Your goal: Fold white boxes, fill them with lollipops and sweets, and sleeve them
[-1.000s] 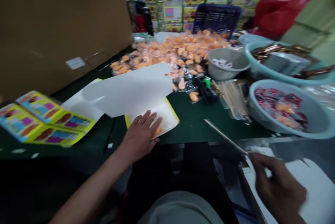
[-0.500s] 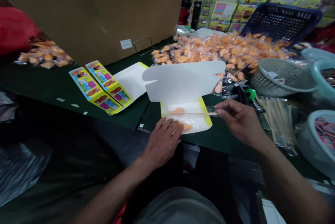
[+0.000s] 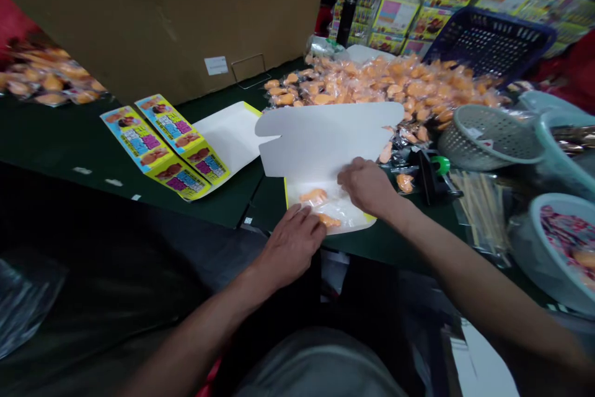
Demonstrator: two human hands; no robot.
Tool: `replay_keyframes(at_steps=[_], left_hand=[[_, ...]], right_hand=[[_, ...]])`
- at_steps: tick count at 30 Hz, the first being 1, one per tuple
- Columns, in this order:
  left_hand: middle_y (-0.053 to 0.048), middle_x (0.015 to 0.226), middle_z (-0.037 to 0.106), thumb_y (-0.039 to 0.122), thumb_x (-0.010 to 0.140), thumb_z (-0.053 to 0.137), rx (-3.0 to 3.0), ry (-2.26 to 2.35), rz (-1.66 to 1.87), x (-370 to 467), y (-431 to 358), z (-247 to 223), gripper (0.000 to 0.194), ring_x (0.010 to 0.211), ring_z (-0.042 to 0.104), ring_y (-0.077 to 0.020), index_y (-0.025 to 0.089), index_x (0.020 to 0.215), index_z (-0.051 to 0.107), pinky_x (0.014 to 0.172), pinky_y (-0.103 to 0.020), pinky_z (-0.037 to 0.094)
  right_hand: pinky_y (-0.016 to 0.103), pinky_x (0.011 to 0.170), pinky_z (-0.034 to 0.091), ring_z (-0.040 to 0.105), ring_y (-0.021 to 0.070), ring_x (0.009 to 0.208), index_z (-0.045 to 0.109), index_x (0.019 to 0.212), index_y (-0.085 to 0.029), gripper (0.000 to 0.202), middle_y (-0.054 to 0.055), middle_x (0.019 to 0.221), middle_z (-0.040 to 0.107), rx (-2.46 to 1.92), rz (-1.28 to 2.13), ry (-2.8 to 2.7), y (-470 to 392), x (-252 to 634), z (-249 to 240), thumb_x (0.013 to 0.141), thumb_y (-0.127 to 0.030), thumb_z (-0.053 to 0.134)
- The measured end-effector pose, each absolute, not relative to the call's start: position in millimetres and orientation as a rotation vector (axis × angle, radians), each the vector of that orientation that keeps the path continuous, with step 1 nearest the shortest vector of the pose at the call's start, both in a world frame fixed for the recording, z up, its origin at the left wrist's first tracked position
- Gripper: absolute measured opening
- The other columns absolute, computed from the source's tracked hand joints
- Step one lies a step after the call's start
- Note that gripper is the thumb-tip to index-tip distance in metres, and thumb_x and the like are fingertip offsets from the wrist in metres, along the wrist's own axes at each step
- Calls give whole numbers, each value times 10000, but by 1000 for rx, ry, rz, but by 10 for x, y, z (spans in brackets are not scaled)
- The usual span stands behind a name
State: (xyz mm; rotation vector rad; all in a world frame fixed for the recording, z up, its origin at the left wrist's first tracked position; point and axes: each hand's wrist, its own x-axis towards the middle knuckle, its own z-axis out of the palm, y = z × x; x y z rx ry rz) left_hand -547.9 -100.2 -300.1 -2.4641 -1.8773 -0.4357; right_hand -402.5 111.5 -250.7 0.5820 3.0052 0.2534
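Observation:
A small cardboard box [image 3: 332,137], white inside with yellow side edges, lies open before me with its lid flap raised. Two orange shaped pieces [image 3: 316,196] in clear wrapping lie in its tray. My left hand [image 3: 296,237] rests over the tray's front left edge, fingers laid across it and close to the nearer piece. At the tray's right rear, my right hand [image 3: 365,185] reaches in with fingers bent together; what they hold, if anything, is hidden. Crinkled clear film [image 3: 346,214] shows in the tray below that hand.
Behind the box spreads a heap of wrapped orange pieces [image 3: 372,84]. Flattened printed boxes [image 3: 171,143] lie left, before a large carton [image 3: 162,19]. On the right are a grey perforated basket [image 3: 493,140], wooden sticks [image 3: 481,208], a black-and-green tool [image 3: 437,177] and a bowl [image 3: 548,248].
My right hand has moved left from beside the box into its tray. The thin stick it held is no longer visible. My left hand stays at the front edge.

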Motion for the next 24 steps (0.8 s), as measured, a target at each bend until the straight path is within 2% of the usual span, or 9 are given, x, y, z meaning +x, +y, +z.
replay_keyframes(at_steps=[2, 6, 10, 12, 16, 21, 24], left_hand=[[-134, 1292, 692, 90, 999, 519, -2478, -1898, -403, -5479, -998, -2984, 343, 1348, 571, -309, 137, 1301, 676, 1244, -511, 368], [-132, 1306, 691, 101, 1006, 507, -2453, -1900, -370, -5475, -1003, -2999, 344, 1345, 576, -331, 136, 1305, 673, 1237, -531, 382], [-142, 1324, 686, 92, 1001, 504, -2452, -1875, -369, -5479, -999, -3004, 356, 1346, 573, -340, 127, 1310, 677, 1216, -538, 401], [-145, 1315, 690, 84, 1001, 499, -2461, -1865, -372, -5479, -990, -2983, 354, 1344, 573, -335, 124, 1299, 685, 1213, -534, 401], [-150, 1282, 704, 71, 998, 500, -2486, -1866, -372, -5485, -965, -2946, 355, 1310, 591, -313, 127, 1288, 697, 1195, -522, 412], [-146, 1311, 701, 47, 977, 492, -2482, -1871, -332, -5535, -936, -2915, 397, 1339, 582, -318, 151, 1299, 699, 1184, -518, 420], [-149, 1290, 712, 26, 944, 478, -2476, -1851, -304, -5606, -910, -2888, 407, 1265, 629, -323, 151, 1246, 720, 1132, -511, 459]], right_hand=[[391, 812, 400, 582, 298, 1041, 694, 987, -162, 157, 126, 1064, 702, 654, 281, 3018, 1069, -4041, -2582, 984, -103, 548], [366, 739, 418, 645, 255, 921, 636, 1217, -130, 282, 141, 1136, 690, 839, 286, 2984, 918, -4076, -2687, 997, -66, 470], [365, 731, 442, 674, 272, 910, 654, 1171, -117, 292, 147, 1056, 706, 810, 176, 2925, 802, -4139, -2692, 987, -47, 439], [361, 743, 460, 676, 287, 961, 667, 1161, -124, 253, 150, 1049, 705, 816, 153, 2923, 773, -4155, -2683, 1022, -108, 456], [375, 823, 500, 645, 308, 1051, 692, 1213, -170, 277, 158, 1096, 694, 827, 58, 2939, 729, -4165, -2662, 1082, -350, 526], [393, 838, 531, 586, 346, 1182, 729, 1231, -209, 280, 179, 1253, 648, 825, -44, 2934, 665, -4262, -2620, 1033, -210, 531], [385, 859, 539, 557, 337, 1229, 711, 1265, -196, 294, 183, 1337, 625, 831, -117, 2952, 678, -4320, -2595, 1021, -202, 546]])
